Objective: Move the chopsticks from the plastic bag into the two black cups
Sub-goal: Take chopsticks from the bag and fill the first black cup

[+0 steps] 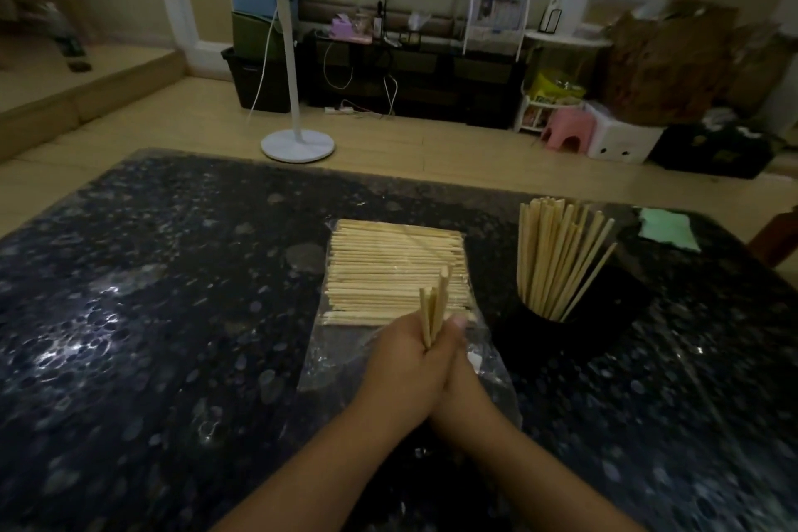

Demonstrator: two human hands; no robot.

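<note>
Left hand (pixel 403 363) and right hand (pixel 460 376) pressed together, fingers gripping small upright chopstick bundle (pixel 434 307). Plastic bag (pixel 388 268) of chopsticks flat on worktop (pixel 151 294), 12 o'clock of hands. Black cup (pixel 574 315), holding chopsticks, 2 o'clock.

White fan stand (pixel 297 99), pink stool (pixel 566 133), green cloth (pixel 667 228) on table (pixel 172 272).
</note>
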